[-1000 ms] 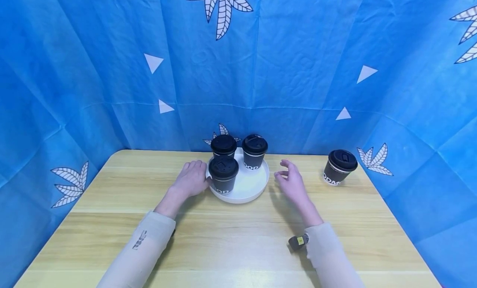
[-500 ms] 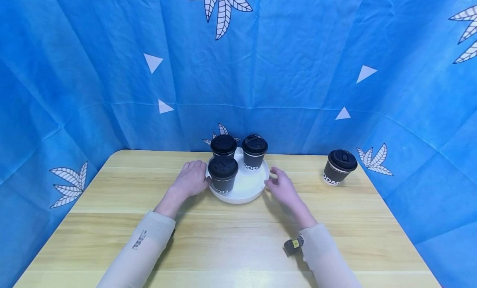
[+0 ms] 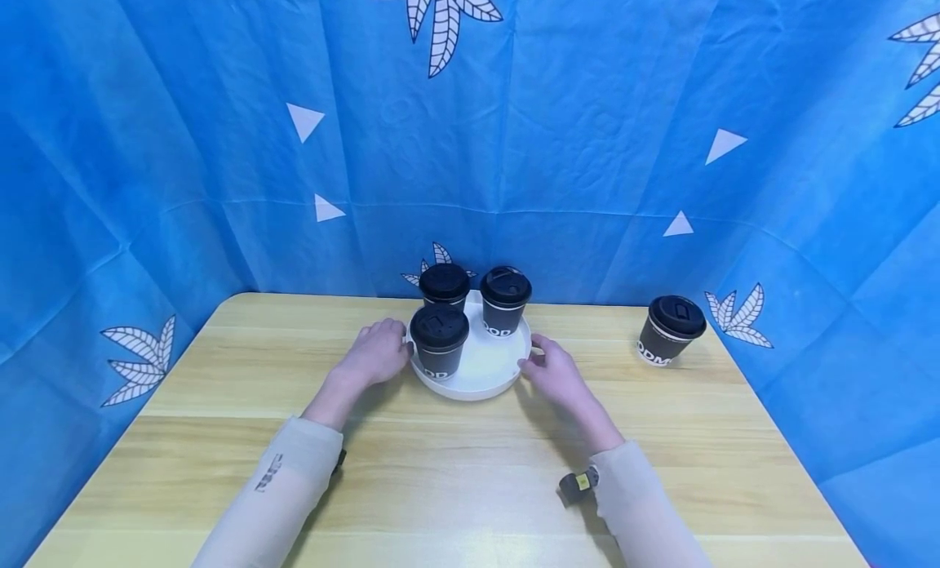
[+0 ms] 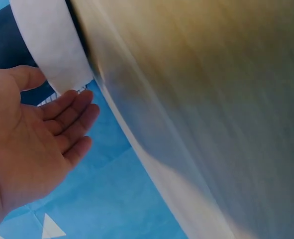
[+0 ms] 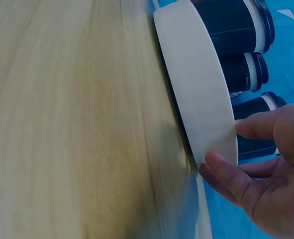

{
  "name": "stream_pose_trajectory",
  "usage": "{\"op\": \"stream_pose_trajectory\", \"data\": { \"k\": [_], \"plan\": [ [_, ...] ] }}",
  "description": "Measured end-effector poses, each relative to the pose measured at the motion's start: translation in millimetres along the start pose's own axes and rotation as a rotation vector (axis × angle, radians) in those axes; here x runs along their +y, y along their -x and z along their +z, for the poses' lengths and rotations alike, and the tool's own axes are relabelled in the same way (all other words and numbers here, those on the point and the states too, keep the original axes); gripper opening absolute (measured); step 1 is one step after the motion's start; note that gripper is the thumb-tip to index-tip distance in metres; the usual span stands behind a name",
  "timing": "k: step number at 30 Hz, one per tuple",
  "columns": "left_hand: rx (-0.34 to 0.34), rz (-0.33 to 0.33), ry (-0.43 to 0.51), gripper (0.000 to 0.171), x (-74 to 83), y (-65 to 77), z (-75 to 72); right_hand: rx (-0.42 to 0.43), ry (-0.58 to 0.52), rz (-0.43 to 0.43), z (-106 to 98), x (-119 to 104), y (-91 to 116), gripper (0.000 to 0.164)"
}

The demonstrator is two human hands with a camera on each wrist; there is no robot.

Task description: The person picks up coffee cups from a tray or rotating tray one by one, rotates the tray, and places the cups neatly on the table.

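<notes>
A round white tray (image 3: 488, 368) sits near the table's back edge, carrying three dark paper coffee cups with black lids: a front-left cup (image 3: 439, 339), a back-left cup (image 3: 445, 284) and a back-right cup (image 3: 504, 299). My left hand (image 3: 376, 352) holds the tray's left side. In the left wrist view its thumb touches the rim and its fingertips (image 4: 82, 97) lie at the outer wall. On the opposite side my right hand (image 3: 556, 372) pinches the tray, thumb at the rim and fingers (image 5: 224, 172) at the wall's lower edge. Whether the tray touches the table, I cannot tell.
Another lidded coffee cup (image 3: 670, 331) stands apart near the table's back right corner. The wooden table (image 3: 441, 486) ends against a blue curtain (image 3: 573, 144) at the back, with more curtain on both sides.
My right hand has moved left from beside the tray to its right rim and taken hold there. The left hand has stayed at the left rim. The cups keep their places.
</notes>
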State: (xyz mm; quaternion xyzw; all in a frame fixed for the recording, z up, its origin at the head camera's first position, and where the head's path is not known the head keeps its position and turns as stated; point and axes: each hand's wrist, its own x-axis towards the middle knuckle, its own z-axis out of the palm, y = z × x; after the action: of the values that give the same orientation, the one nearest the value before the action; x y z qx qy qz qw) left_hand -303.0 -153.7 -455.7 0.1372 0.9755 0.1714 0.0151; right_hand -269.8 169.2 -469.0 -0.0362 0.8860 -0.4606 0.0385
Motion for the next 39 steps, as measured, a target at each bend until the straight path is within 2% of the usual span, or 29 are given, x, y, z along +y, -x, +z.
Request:
{"op": "stream_pose_trajectory", "data": {
  "k": [4, 11, 14, 20, 27, 34, 39],
  "plan": [
    [-0.006, -0.03, 0.098, 0.034, 3.0, 2.7, -4.7, -0.007, 0.019, -0.002, -1.1, -1.9, 1.1, 0.066],
    [-0.022, -0.115, 0.41, 0.047, 7.9, 5.2, -5.6, -0.014, 0.047, 0.022, -2.9, -5.9, 2.4, 0.067],
    [-0.02, -0.169, 0.492, 0.051, 12.2, 6.0, -4.8, -0.013, 0.067, 0.022, -3.5, -7.9, 3.1, 0.067],
    [-0.033, -0.225, 0.535, 0.053, 17.4, 6.7, -1.5, -0.015, 0.085, 0.041, -2.8, -10.9, 5.1, 0.067],
    [-0.027, -0.227, 0.545, 0.054, 16.1, 3.1, -1.9, -0.01, 0.13, 0.058, -2.7, -13.6, 7.1, 0.069],
    [-0.032, -0.247, 0.56, 0.052, 13.0, 0.7, -3.3, 0.0, 0.082, 0.074, -4.0, -10.9, 6.3, 0.066],
    [-0.007, -0.243, 0.558, 0.047, 11.5, -3.5, -1.5, 0.008, 0.041, 0.057, -4.3, -7.0, 4.1, 0.064]
  ]
}}
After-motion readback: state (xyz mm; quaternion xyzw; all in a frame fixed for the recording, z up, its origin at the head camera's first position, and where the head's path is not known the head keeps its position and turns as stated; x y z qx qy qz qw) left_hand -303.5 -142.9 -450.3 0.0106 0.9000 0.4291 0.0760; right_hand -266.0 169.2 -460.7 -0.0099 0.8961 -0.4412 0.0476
